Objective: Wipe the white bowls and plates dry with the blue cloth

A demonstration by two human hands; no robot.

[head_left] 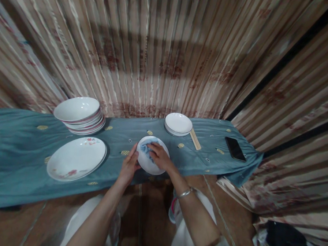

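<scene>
A small white plate (pixel 151 167) with a dark rim is held over the front part of the table, its upper face turned towards me. My left hand (pixel 129 163) grips its left edge, thumb near the rim and the other fingers partly hidden beneath. On the plate's face lies a crumpled light-blue cloth (pixel 145 147). My right hand (pixel 159 155) presses that cloth against the plate, fingers bent over it. A silver bangle circles the right wrist.
A teal cloth covers the table (pixel 119 135). Stacked bowls (pixel 76 111) and oval flowered plates (pixel 78 157) stand left. Behind right are stacked small plates (pixel 178 123), wooden chopsticks (pixel 195 139) and a black phone (pixel 235 148). A pleated curtain (pixel 156 56) hangs behind.
</scene>
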